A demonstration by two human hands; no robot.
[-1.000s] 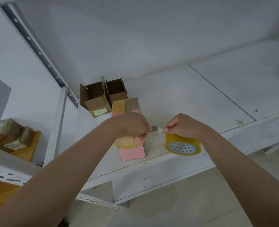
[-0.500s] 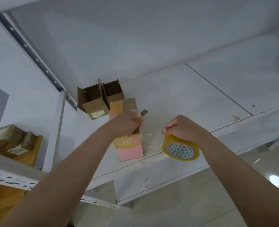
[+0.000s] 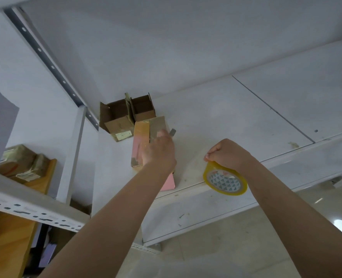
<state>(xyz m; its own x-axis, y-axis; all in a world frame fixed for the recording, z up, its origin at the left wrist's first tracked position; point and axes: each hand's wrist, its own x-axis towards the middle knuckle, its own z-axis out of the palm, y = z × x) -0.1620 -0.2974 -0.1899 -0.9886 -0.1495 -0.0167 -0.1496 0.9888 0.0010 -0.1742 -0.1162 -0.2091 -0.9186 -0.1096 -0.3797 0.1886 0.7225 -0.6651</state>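
While the white shelf is carrying the work near its front left corner, the pink box is lying there lengthwise, just in front of two open cardboard boxes. Yellowish tape is already shining across the far end of the pink box and the brown flap beside it, so the sealing is looking well along. Pressing the strip flat, and perhaps adding another, is what seems to be remaining. The near end is showing plain pink, and one corner is looking scuffed. The tape roll, yellow with a triangle-patterned core, is hanging over the shelf's front edge, apart from the box, with no strip joining them. The right hand is gripping the roll's top with curled fingers. The left hand is lying on the box, blurred, and appears to be pinching a small grey blade that is sticking out past its fingertips.
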